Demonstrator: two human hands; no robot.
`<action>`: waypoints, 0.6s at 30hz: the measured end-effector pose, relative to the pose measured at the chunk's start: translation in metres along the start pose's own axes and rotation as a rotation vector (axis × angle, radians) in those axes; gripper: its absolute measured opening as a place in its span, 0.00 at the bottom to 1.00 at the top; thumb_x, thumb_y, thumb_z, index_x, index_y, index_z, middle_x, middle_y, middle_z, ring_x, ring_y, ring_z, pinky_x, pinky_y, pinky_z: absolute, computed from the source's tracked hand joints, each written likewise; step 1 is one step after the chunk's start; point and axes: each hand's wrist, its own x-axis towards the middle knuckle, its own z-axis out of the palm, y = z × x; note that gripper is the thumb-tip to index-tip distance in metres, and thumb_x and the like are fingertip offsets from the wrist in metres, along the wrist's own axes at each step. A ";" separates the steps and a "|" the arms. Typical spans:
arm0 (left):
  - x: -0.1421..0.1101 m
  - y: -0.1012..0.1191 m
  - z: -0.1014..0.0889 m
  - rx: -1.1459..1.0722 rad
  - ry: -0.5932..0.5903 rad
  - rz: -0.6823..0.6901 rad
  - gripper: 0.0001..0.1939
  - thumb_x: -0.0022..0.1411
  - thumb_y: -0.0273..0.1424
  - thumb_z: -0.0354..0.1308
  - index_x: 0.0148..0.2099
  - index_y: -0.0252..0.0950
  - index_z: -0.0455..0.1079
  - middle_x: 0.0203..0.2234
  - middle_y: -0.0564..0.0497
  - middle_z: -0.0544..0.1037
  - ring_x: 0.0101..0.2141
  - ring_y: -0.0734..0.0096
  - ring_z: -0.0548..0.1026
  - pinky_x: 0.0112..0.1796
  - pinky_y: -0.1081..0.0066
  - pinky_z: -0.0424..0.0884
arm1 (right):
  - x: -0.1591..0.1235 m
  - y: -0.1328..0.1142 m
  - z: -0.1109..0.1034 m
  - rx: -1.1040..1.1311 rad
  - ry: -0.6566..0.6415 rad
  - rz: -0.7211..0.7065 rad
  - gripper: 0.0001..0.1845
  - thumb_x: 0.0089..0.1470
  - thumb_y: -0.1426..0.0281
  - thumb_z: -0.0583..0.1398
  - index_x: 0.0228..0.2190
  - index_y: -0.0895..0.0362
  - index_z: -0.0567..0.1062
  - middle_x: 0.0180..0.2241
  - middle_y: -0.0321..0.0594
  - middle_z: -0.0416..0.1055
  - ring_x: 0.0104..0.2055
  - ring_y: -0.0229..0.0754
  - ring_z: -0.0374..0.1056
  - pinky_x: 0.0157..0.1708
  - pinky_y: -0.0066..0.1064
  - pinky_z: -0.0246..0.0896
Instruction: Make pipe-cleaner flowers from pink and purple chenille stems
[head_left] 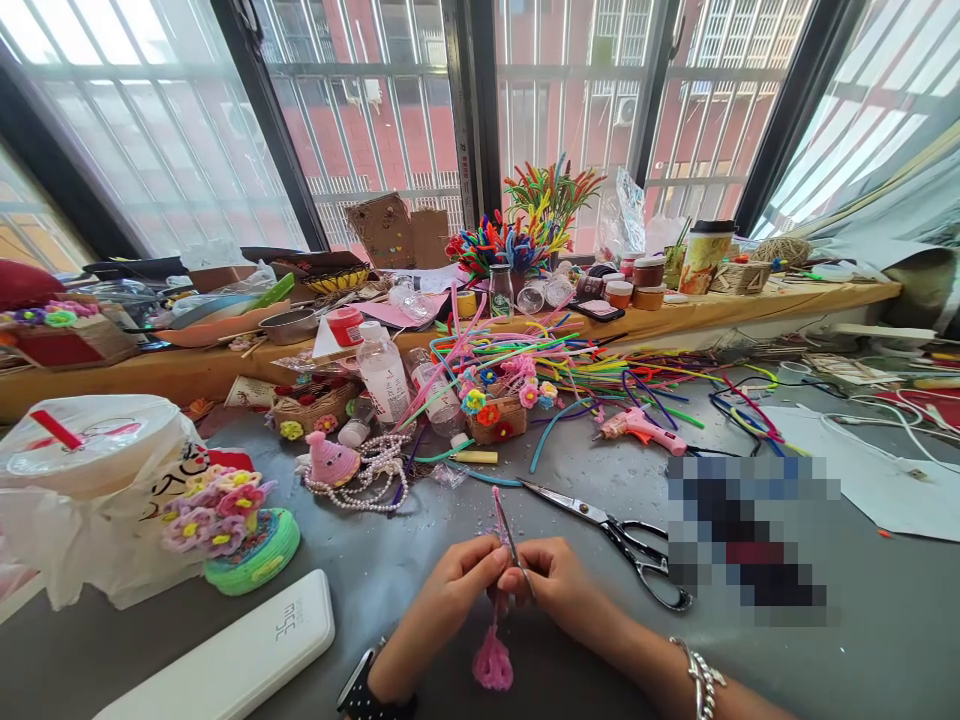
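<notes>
My left hand (466, 572) is closed, its thumb and fingers pinching a pink pipe cleaner (496, 498). The stem points up past the fingertips, and below the hands it ends in a fuzzy pink looped shape (493, 662). Against it, my right hand (561, 582) closes on a slim metal tool (509, 532), seemingly small scissors, whose blade lies beside the stem; the fingers hide most of its handle. Both hands' fingertips nearly meet. Large black-handled scissors (606, 520) lie on the grey table just beyond my right hand. Pink fluff bits lie in front of the hands.
Left are a white power bank (247, 640), a pipe-cleaner flower pot (251, 550) and a bagged drink cup (97, 450). Ahead lie a pink cone figure (332, 460), pearl beads (386, 470), bottles (382, 375), many pipe cleaners (600, 365) and a pink glue gun (645, 430). A blurred patch lies right.
</notes>
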 end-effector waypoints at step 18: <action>0.000 0.007 0.003 -0.004 0.013 -0.007 0.17 0.55 0.40 0.47 0.23 0.32 0.64 0.18 0.54 0.66 0.22 0.75 0.65 0.25 0.76 0.62 | -0.001 -0.006 -0.001 0.007 0.024 -0.022 0.32 0.38 0.43 0.50 0.15 0.61 0.68 0.15 0.33 0.59 0.19 0.33 0.51 0.20 0.24 0.47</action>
